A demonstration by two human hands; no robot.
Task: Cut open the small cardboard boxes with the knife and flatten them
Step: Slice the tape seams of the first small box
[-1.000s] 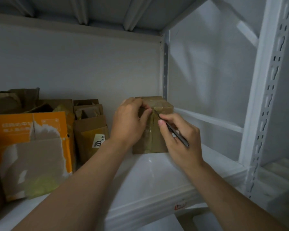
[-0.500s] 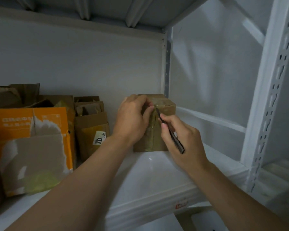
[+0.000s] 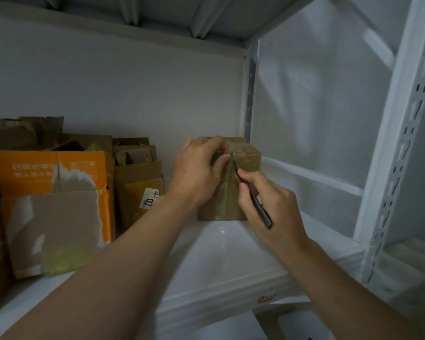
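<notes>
The slim dark knife [image 3: 261, 212], pinched in the right hand [image 3: 280, 207], is tilted steeper than before, its tip beside the left hand [image 3: 196, 170] gripping the small brown cardboard box [image 3: 248, 160]; slitting is judged barely begun.

The small box [image 3: 221, 207] stands on the shelf [image 3: 226, 256] near its back right corner. My left hand [image 3: 194, 173] holds its left side, and my right hand [image 3: 268, 202] holds the knife [image 3: 263, 214] against its front. The other boxes [image 3: 138, 187] crowd the shelf's left end, apart from it.

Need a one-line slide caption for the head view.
Left hand steadies a small taped cardboard box on a shelf while the right hand sets a knife to its seam.
</notes>
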